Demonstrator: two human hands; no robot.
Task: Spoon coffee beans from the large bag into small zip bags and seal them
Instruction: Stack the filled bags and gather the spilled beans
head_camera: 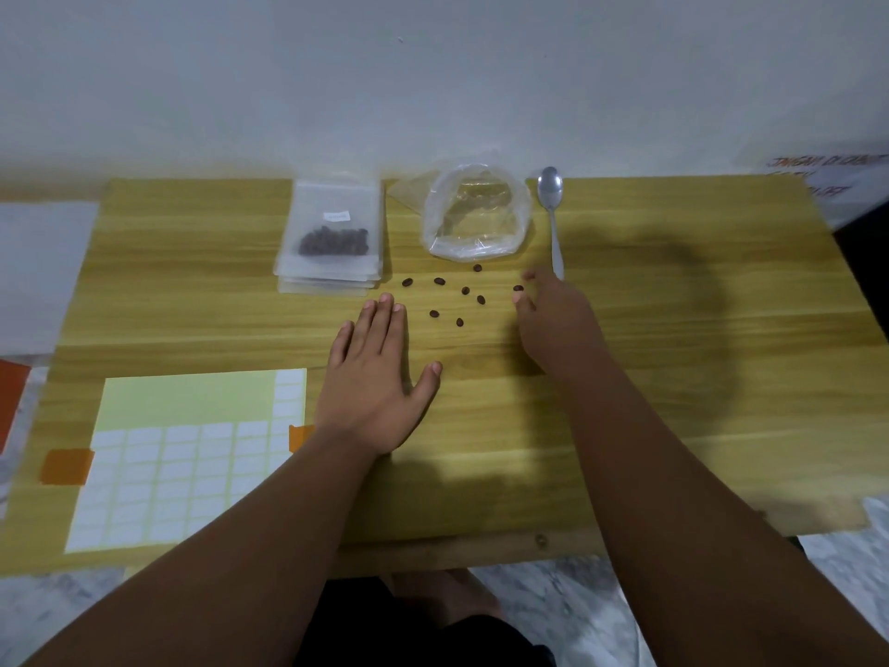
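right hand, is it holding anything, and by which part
Cannot tell. The right hand has thumb and forefinger flanking one loose coffee bean on the table; a pinch is unclear.

Wooden desk point(673, 377) carries: small zip bags point(332, 209) stacked at 11 o'clock, large bag point(476, 219) at 12, spoon point(551, 187) at 1, loose coffee beans point(465, 290) near centre, label sheet point(192, 454) at 8, fixed with orange tape point(67, 466).

The bench point(673, 329) is light wood with visible grain and a smooth, matt finish. The large bag point(476, 209) is thin clear plastic, wrinkled and shiny, while the small zip bags point(332, 233) are frosted plastic. The spoon point(552, 209) is polished metal, and the label sheet point(192, 454) is matt paper.
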